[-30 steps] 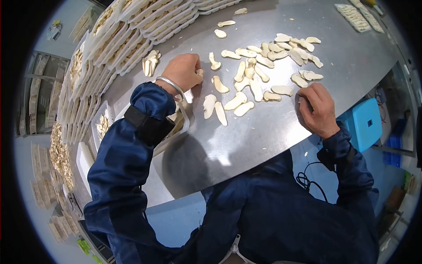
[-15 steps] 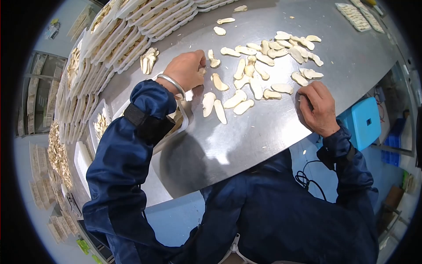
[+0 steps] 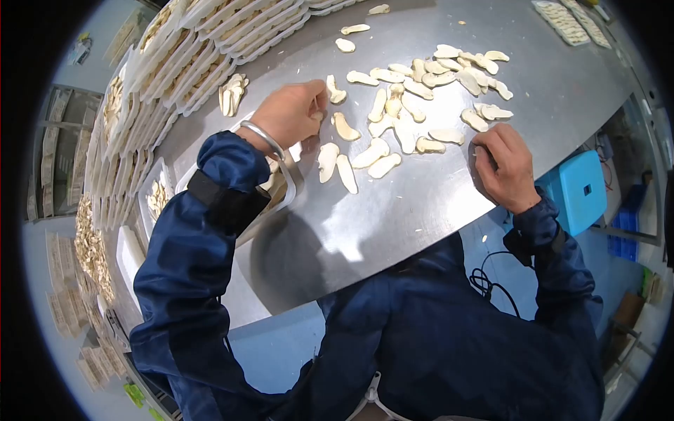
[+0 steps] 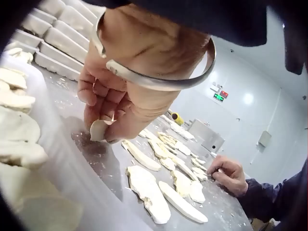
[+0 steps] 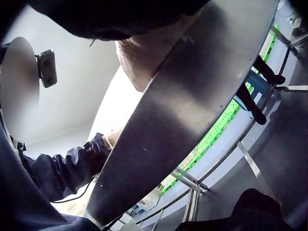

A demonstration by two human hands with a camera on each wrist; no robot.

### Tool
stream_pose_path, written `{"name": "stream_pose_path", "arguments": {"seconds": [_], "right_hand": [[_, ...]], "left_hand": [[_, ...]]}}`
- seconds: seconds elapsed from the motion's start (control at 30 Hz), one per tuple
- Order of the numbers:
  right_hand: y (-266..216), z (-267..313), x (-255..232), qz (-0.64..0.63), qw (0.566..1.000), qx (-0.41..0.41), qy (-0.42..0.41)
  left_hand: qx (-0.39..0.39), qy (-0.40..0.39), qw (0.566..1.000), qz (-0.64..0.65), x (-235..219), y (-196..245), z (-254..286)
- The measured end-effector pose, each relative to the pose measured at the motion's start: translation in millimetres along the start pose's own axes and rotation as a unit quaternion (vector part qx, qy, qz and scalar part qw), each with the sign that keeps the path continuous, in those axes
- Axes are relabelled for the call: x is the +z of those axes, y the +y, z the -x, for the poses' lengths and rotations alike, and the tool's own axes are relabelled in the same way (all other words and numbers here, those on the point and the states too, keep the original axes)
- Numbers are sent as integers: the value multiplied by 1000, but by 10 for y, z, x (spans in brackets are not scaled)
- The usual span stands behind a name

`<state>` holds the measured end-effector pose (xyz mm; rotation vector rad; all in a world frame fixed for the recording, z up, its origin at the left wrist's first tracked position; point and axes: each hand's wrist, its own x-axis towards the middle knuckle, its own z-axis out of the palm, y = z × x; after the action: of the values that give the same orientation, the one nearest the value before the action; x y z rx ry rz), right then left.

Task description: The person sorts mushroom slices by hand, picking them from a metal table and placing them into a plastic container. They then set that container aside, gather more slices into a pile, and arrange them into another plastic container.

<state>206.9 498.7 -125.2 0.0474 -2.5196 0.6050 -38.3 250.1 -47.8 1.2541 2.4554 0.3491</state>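
Note:
My left hand (image 3: 289, 114) hovers over the near left part of the metal table, a silver bangle on its wrist. Its thumb and a finger pinch a pale mushroom slice (image 4: 98, 130), mostly covered by the fingers in the head view. Just beyond the fingertips lies another mushroom slice (image 3: 344, 128). A white plastic tub (image 4: 72, 139) of sliced mushrooms stands under that wrist. My right hand (image 3: 505, 167) rests on the table near its front edge, fingers loosely curled, beside the loose mushroom slices (image 3: 430, 78). The right wrist view barely shows this hand.
Stacked white trays (image 3: 203, 59) full of slices rise at the left and back left. A small fanned pile of slices (image 3: 232, 95) sits beside them. Two filled trays (image 3: 560, 22) lie at the far right. A blue stool (image 3: 577, 193) stands below the table's right edge.
The head view has shifted slightly, so the table's contents appear a little further left. The left hand keeps its pinch in nearly the same place; the right hand stays put.

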Motion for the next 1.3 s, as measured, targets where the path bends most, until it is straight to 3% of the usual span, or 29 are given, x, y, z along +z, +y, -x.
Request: {"name": "stream_pose_path", "arguments": {"seconds": [0.13,0.17,0.23,0.3,0.33,0.37,0.43,0.53,0.6,0.63,0.67,0.73,0.8,0.9,1.03,1.17,1.3], "right_hand": [[-5,28,0,-34,999,27,18],[-17,22,-1,-45,998,34,22],[-192,-16,-61,-107,993,45,-4],[-461,-101,-107,-164,985,36,-25],[-560,-122,-103,-169,985,9,-39],[-641,-142,-69,-174,983,-9,-49],[-767,-179,-26,-184,979,-48,-70],[-775,-165,53,-177,978,-35,-106],[-767,-131,46,-178,974,-19,-137],[-796,-119,40,-187,970,-20,-156],[-824,-106,36,-196,965,-20,-174],[-902,-94,59,-214,958,-40,-188],[-1025,-135,120,-232,952,-84,-181],[-1061,-211,186,-225,930,-145,-252],[-1090,-261,252,-199,928,-161,-272],[-1150,-282,274,-182,931,-173,-264],[-1194,-315,248,-162,938,-171,-256]], "left_hand": [[35,85,992,89,-104,334,317],[-13,64,989,136,-137,530,475],[9,56,971,232,-16,762,775],[-29,26,956,291,248,862,1031],[12,38,946,323,421,869,1131],[64,38,954,291,537,864,1180],[89,39,962,255,635,891,1271],[104,60,967,225,649,848,1366],[63,115,966,225,484,808,1584],[65,157,972,164,352,740,1689],[8,201,961,189,292,606,1859],[-126,332,930,97,188,305,2156],[-209,392,896,0,88,-181,2455],[-323,373,866,-87,48,-693,2924],[-353,351,866,51,183,-1070,3177],[-374,336,842,195,168,-1073,3083],[-356,371,839,175,174,-985,3029]]}}
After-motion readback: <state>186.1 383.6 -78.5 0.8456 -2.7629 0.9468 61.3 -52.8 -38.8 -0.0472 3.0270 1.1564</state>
